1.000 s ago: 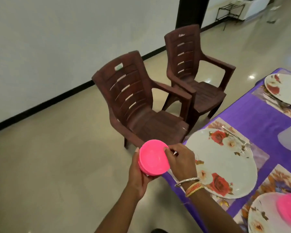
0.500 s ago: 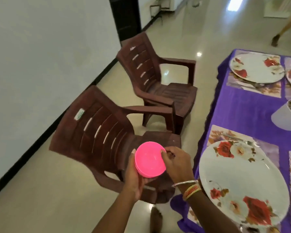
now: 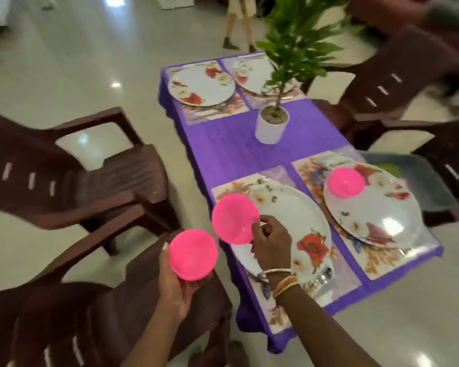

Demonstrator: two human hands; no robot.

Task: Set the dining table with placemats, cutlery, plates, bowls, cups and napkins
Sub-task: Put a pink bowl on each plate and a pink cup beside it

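- Two hands busy: right hand (image 3: 272, 245) pinches a pink bowl (image 3: 233, 218) by the rim over the near left plate (image 3: 292, 215); left hand (image 3: 175, 284) cups the spare bowls (image 3: 192, 254).
- Bowl step; next, lower it centred.

A green potted plant (image 3: 294, 49) hides part of the white floral plate (image 3: 245, 75) at the purple-clothed table's (image 3: 223, 147) far right corner; blurred metal cutlery (image 3: 210, 108) nearby, possibly forks.
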